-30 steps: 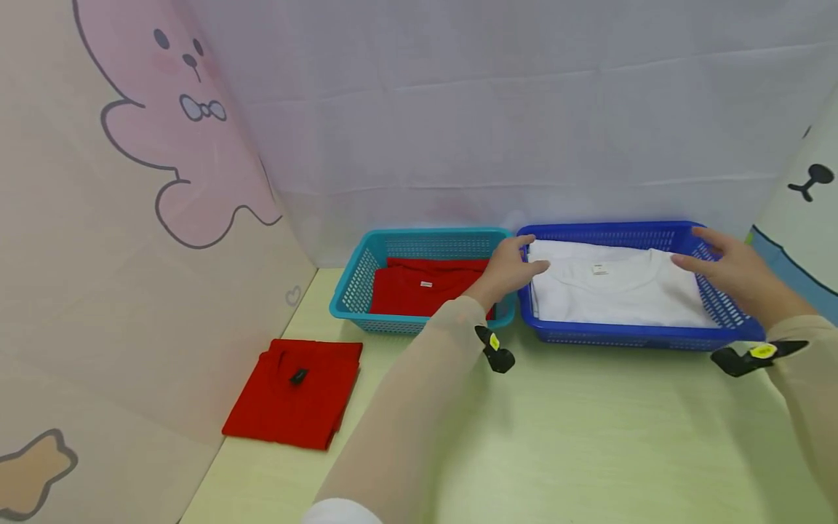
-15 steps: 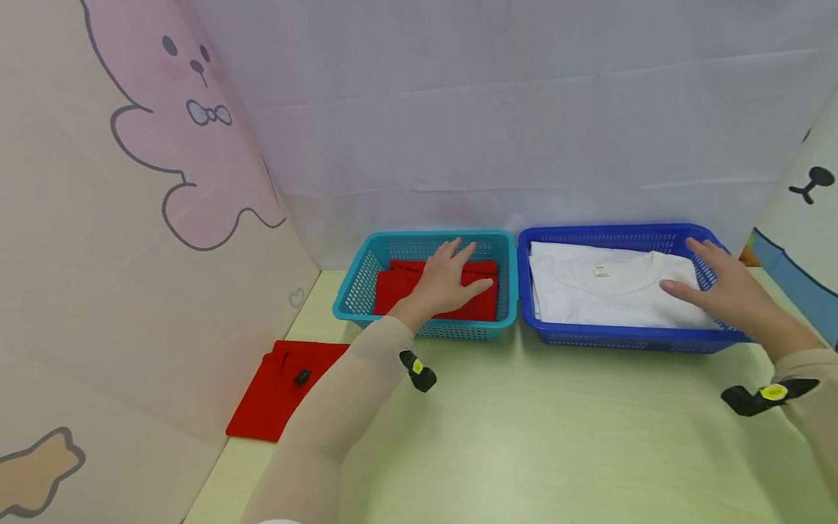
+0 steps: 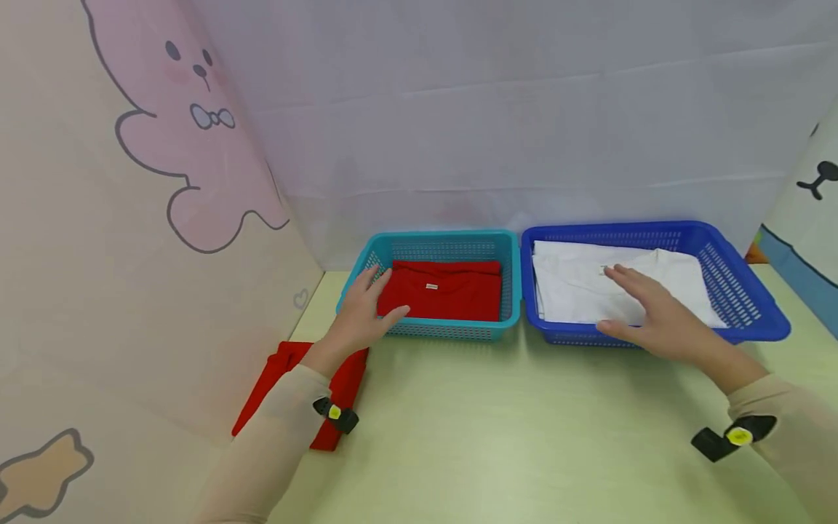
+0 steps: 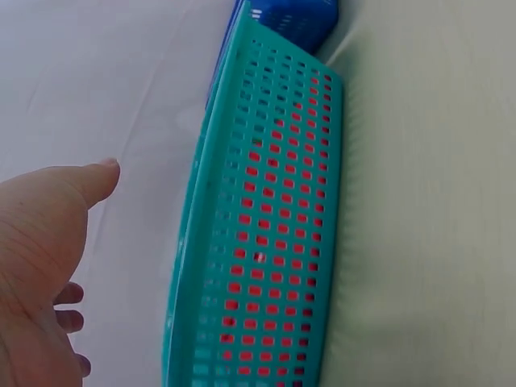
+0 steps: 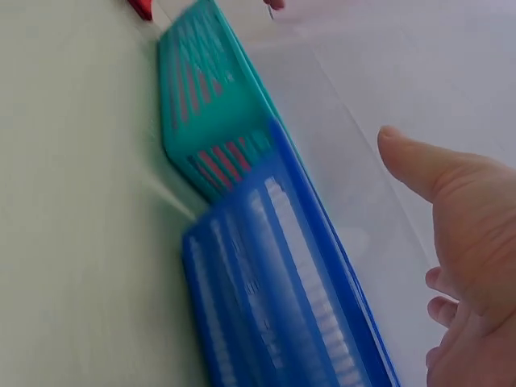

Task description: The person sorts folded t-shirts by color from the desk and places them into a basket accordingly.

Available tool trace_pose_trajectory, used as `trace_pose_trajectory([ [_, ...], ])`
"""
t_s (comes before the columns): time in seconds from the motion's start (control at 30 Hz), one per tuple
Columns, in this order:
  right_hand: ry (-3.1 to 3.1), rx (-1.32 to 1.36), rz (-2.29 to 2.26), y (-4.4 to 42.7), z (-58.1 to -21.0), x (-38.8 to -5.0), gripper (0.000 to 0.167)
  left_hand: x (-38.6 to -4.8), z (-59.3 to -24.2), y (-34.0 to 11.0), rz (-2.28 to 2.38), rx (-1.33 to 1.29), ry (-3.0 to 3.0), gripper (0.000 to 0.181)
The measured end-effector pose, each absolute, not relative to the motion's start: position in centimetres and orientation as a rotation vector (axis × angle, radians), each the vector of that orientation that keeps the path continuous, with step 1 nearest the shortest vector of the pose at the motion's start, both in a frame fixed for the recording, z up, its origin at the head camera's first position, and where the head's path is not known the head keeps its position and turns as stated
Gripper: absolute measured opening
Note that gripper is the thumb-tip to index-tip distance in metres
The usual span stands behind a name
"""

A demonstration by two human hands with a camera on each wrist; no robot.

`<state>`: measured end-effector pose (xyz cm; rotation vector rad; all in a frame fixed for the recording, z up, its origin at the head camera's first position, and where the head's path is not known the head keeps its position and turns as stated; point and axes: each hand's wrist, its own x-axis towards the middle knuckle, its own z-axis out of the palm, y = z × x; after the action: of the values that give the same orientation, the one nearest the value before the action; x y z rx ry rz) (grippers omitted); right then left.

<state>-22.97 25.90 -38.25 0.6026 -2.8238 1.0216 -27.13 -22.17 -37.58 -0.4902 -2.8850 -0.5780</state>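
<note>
My left hand, fingers spread and holding nothing, hovers by the left end of the teal basket. A folded red shirt with a small white label lies in that basket. Under my left forearm a second folded red shirt lies on the table, partly hidden by the sleeve. My right hand is over the front rim of the blue basket, its fingers extended and nothing in them. Inside the blue basket is a folded white shirt. In the right wrist view the blue basket looks blurred.
Both baskets stand side by side against the white back curtain. A wall sheet with a pink bear print borders the table at the left. Another printed sheet stands at the right.
My left hand has moved left, from between the baskets across the teal one to its left end. My right hand has come left and nearer from the blue basket's right end.
</note>
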Motion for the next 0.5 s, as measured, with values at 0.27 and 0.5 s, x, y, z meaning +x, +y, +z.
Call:
trace_pose_trajectory([
  [0.27, -2.707, 0.862, 1.136, 19.5, -39.2, -21.1, 0.082, -23.5, -39.7, -28.9, -0.483, -0.311, -2.908, 0.084],
  [0.5, -2.631, 1.088, 1.197, 14.4, -40.2, -19.5, 0.08, -21.6, -42.5, -33.7, -0.356, -0.215, -2.948, 0.079],
])
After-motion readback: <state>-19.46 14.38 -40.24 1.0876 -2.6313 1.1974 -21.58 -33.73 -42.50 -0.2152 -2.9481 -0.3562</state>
